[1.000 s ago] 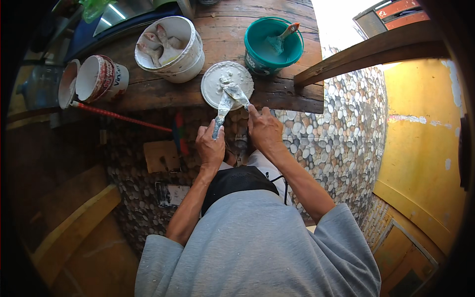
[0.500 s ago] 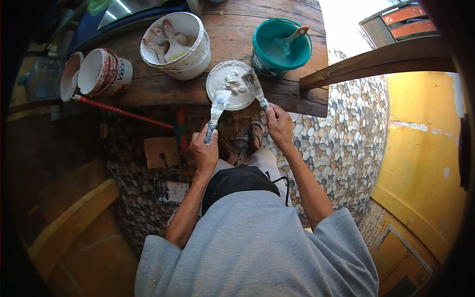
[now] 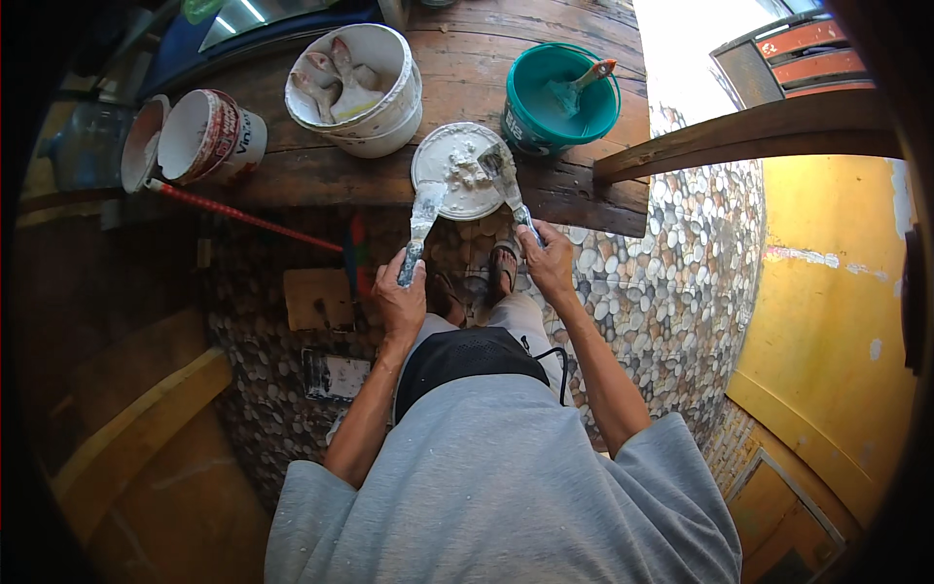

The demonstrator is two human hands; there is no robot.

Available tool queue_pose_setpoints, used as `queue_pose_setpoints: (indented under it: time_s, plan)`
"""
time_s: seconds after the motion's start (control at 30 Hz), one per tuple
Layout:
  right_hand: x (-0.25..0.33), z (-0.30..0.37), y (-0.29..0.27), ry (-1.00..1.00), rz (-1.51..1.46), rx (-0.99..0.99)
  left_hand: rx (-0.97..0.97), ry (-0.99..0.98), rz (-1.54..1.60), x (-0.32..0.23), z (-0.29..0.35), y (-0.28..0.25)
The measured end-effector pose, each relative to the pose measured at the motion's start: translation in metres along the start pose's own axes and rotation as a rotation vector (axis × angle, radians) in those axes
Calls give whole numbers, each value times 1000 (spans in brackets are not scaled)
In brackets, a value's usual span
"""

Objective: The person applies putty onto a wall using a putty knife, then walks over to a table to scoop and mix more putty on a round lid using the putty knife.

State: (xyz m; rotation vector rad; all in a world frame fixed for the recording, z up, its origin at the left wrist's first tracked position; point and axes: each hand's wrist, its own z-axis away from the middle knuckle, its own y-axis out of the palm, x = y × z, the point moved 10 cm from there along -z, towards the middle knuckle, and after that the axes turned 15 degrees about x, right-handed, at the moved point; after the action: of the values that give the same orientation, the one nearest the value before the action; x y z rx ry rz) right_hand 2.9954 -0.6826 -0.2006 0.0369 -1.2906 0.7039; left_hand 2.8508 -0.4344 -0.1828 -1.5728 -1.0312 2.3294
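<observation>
My left hand (image 3: 399,297) is closed round the dark handle of a putty knife (image 3: 425,212), whose blade is coated white and lies at the left edge of a round white lid (image 3: 423,151). Lumps of white putty (image 3: 465,167) sit on the lid, which rests near the front edge of the wooden table. A second putty knife (image 3: 505,177) is gripped by its handle in my right hand (image 3: 548,265). Its darker, putty-smeared blade reaches over the lid's right side, among the lumps. The two blades point forward with a gap between them.
Behind the lid's left stands a white bucket (image 3: 413,107) with putty-caked tools inside. A teal bucket (image 3: 516,122) holding liquid and a brush (image 3: 579,86) stands to its right. Two stained tubs (image 3: 243,146) lie tipped at left, beside a red pole (image 3: 258,222). A wooden beam (image 3: 739,136) crosses at right.
The left putty knife's blade has shifted slightly toward the lid's left edge, and the right knife remains over the putty. The table and buckets sit slightly further right in view.
</observation>
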Motion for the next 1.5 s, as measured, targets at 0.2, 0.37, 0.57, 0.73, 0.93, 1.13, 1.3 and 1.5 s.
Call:
queue_pose_setpoints:
  time_s: [0.2, 0.37, 0.57, 0.73, 0.93, 1.13, 1.3, 1.5]
  plan:
    - [4, 1, 11, 161, -146, 160, 40, -135, 272, 29, 0, 6]
    - [57, -7, 22, -126, 10, 190, 173, -180, 354, 32, 2, 12]
    - [165, -22, 82, -577, 239, 425, 217, -170, 394, 40, 9, 0]
    - [203, -35, 142, -605, 378, 438, 173, -137, 450, 60, 6, -22]
    - [200, -50, 223, -584, 313, 414, 369, -166, 578, 95, 4, -13]
    - [196, -70, 285, -666, 373, 288, 398, -179, 614, 114, 5, -31]
    - [166, -102, 317, -562, 435, 269, 421, -168, 547, 124, -1, -38]
    - [153, -136, 331, -605, 598, 36, 458, -307, 560, 121, 0, -39]
